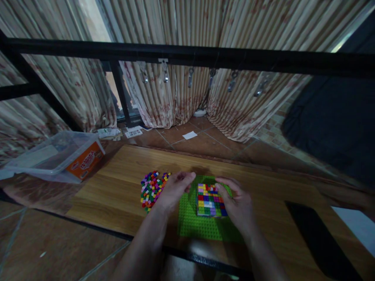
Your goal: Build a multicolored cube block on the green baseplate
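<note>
Your brick mosaic (207, 203) sits on the green baseplate (191, 230); it's likely light and stiff, so grip its sides. At the baseplate's right, your right hand (238, 203) is half-curled; at its left, your left hand (175, 188) is loosely curled. I can't tell if either holds anything.

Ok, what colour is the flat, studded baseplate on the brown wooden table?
The baseplate is green, showing best in the head view.

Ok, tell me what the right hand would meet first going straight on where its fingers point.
Most likely the colourful brick block, whose far edge lies by the right hand; touch or gap is unclear.
</note>
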`<state>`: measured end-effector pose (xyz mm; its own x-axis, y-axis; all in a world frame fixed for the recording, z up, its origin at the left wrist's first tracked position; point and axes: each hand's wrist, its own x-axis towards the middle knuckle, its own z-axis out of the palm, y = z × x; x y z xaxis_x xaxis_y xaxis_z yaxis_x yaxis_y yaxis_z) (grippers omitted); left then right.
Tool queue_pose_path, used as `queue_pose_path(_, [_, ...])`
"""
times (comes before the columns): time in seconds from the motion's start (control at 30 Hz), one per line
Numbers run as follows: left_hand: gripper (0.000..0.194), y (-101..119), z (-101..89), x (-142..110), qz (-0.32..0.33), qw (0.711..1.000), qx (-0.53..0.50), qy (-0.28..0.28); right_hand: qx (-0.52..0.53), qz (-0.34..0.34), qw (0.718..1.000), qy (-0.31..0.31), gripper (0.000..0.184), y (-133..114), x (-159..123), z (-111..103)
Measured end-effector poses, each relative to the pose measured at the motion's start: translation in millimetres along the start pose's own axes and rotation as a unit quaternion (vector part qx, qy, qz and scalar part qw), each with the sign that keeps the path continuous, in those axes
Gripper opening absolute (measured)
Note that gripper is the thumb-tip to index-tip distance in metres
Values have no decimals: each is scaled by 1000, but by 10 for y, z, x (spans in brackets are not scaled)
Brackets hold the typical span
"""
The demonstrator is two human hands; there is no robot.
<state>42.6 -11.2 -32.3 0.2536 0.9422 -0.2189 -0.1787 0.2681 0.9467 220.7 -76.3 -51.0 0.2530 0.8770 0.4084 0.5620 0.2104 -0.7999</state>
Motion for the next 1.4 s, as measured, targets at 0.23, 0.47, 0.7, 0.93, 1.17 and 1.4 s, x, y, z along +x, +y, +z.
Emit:
queue_pose_path(0.23, [42, 217, -55, -123, -111, 967, -208, -92, -28, -85, 996, -3, 21, -177, 1, 115])
queue_pose_path(0.47, [41, 159, -14, -128, -137, 939, -259, -183, -81, -130, 987, -49, 25, -299, 9, 233])
queue_pose_path(0.7, [40, 118, 31, -175, -147, 931, -273, -193, -104, -134, 984, -60, 22, -325, -2, 241])
queue_pose_path(0.93, [37, 142, -23, -145, -101, 971, -179, -124, -26, -49, 998, -16, 16, -166, -14, 77])
queue_pose_path(1.17, [24, 40, -109, -60, -27, 996, 80, -11, -29, 1, 997, -74, 13, 0, -88, 33])
queue_pose_path(1.4, [24, -67, -55, -57, -47, 985, 154, -62, -51, -41, 995, -80, 11, -66, -70, 173])
